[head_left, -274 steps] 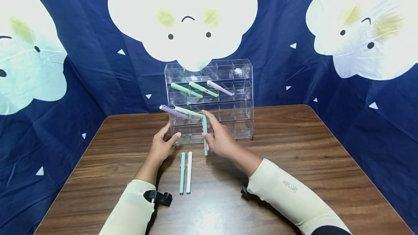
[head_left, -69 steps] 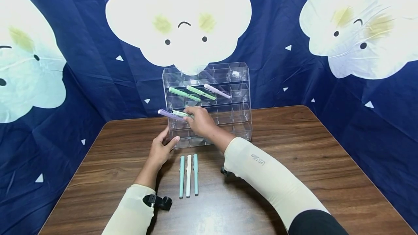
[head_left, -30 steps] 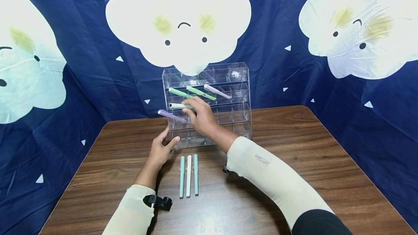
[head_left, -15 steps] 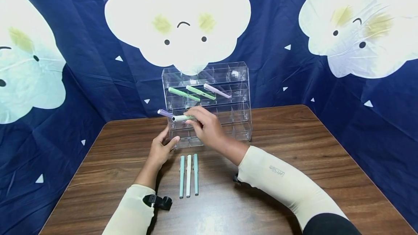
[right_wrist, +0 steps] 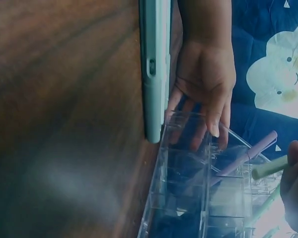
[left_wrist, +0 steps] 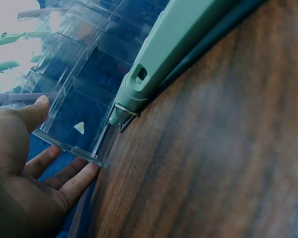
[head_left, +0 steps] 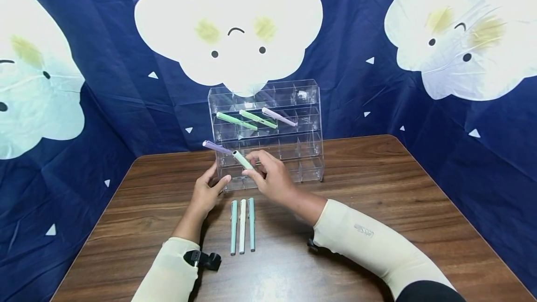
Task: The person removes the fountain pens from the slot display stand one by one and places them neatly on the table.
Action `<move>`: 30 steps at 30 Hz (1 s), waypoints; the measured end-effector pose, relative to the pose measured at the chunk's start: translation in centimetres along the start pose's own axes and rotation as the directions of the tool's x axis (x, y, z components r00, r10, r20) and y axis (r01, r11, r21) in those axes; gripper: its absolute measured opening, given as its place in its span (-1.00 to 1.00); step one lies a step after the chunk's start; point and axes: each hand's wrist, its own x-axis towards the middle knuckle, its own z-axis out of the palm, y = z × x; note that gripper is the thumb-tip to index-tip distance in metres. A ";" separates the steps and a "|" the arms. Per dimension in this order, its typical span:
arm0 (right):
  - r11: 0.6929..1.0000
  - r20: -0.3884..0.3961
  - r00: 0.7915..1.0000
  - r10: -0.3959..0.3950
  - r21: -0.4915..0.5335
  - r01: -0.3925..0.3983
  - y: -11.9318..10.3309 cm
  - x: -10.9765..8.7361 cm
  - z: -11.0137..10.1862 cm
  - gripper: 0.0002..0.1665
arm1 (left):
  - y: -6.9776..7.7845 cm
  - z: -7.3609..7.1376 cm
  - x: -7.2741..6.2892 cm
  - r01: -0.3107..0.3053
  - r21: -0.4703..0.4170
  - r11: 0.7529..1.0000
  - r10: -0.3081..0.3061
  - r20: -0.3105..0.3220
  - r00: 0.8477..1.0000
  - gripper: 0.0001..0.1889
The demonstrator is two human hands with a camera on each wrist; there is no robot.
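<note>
My right hand [head_left: 274, 178] pinches a pale green pen [head_left: 242, 160] between thumb and fingers, in front of the clear acrylic rack [head_left: 312, 146]. The pen slants, its far end up and to the left; the right wrist view shows the same pen [right_wrist: 270, 168] at the right edge. My left hand [head_left: 205, 192] holds the rack's lower left corner, thumb at the front and fingers around the side. A purple pen [head_left: 216, 147] leans out of a left compartment. Higher up sit two green pens, one left [head_left: 237, 121] and one beside it [head_left: 258, 119], plus a lilac pen [head_left: 278, 116].
On the wooden table [head_left: 377, 190], a teal pen [head_left: 233, 227], a cream pen [head_left: 242, 226] and another teal pen [head_left: 251, 225] lie side by side before the rack. A blue curtain [head_left: 352, 73] with cloud faces surrounds the table.
The teal pen formerly in my right hand now lies rightmost in the table row. My right hand has taken the pale green pen from the rack and drawn it down and right. My left hand stays put.
</note>
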 end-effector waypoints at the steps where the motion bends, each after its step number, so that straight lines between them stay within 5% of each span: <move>1: 0.999 0.021 0.999 0.026 0.029 -0.027 -0.1 -0.2 0.0 -0.56 | 0.0 0.0 0.0 -0.001 0.000 1.000 0.001 0.000 1.000 -0.23; 9: 0.971 0.179 0.963 0.202 0.091 -0.221 -0.2 -1.8 -0.1 -0.13 | 0.0 0.1 0.0 -0.005 -0.012 1.000 0.005 0.004 1.000 -0.22; 25: 0.922 0.184 0.924 0.336 0.137 -0.362 0.4 -3.2 0.0 -0.09 | 0.0 0.2 0.1 -0.017 -0.019 1.000 0.017 0.013 1.000 -0.21; 30: 0.898 0.232 0.883 0.407 0.074 -0.433 0.4 -3.4 -0.4 -0.05 | 0.0 0.2 0.2 -0.020 -0.020 1.000 0.020 0.002 1.000 -0.21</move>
